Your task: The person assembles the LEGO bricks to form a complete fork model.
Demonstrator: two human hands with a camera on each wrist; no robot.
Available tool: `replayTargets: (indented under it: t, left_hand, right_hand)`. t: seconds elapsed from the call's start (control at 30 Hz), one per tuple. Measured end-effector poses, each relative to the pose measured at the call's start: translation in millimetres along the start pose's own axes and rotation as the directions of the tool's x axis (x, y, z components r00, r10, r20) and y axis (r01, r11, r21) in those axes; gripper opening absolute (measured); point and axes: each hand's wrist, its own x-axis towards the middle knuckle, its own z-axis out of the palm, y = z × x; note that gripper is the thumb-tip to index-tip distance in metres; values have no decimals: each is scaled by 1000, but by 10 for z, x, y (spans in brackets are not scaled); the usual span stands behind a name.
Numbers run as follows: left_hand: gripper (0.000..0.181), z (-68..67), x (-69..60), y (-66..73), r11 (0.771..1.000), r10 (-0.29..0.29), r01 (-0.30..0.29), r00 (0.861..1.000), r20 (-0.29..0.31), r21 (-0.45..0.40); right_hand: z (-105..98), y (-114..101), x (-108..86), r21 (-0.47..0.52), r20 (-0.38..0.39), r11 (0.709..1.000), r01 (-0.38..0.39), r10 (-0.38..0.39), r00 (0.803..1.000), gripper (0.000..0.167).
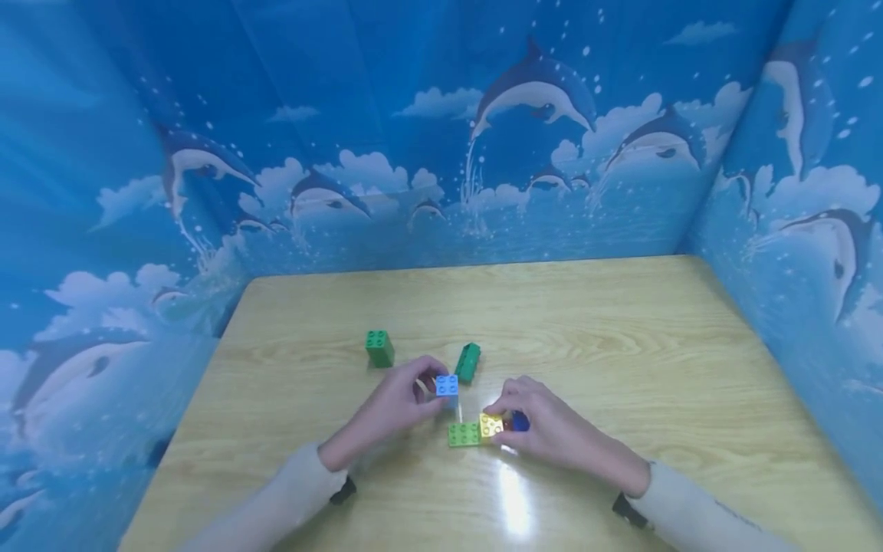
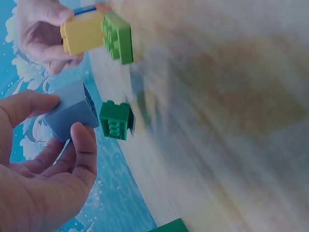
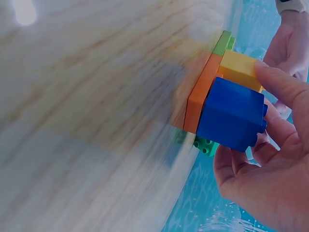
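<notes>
My left hand holds a light blue building brick between thumb and fingers, raised off the table. In the left wrist view this light blue brick is tilted and apart from other bricks. My right hand pinches a yellow brick. In the right wrist view the yellow brick sits where a light green brick and a flat orange brick meet. Beside it, a dark blue brick stands on the orange one, near the curled fingers.
A tall green brick stands to the left on the wooden table. Another green brick lies on its side beyond the hands. A dolphin-printed blue curtain encloses the back and sides.
</notes>
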Motion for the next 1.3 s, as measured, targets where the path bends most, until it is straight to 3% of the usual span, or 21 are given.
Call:
replayTargets:
  t: [0.37, 0.67, 1.1, 1.3]
  left_hand:
    - [33, 150, -190, -11, 999, 24, -23, 998, 52, -23]
    - [33, 240, -293, -62, 1000, -18, 19, 999, 35, -12]
    - [35, 293, -348, -88, 999, 31, -30, 999, 32, -28]
    - [31, 316, -360, -91, 996, 4, -2, 1000, 20, -87]
  right_hand:
    - [-14, 21, 15, -8, -1, 1000, -5, 5, 1000, 35]
    - [-11, 10, 4, 0, -6, 1000, 3, -3, 1000, 34]
    - [3, -19, -1, 10, 14, 1000, -25, 24, 1000, 36]
    - [2, -20, -10, 14, 7, 1000, -26, 26, 1000, 36]
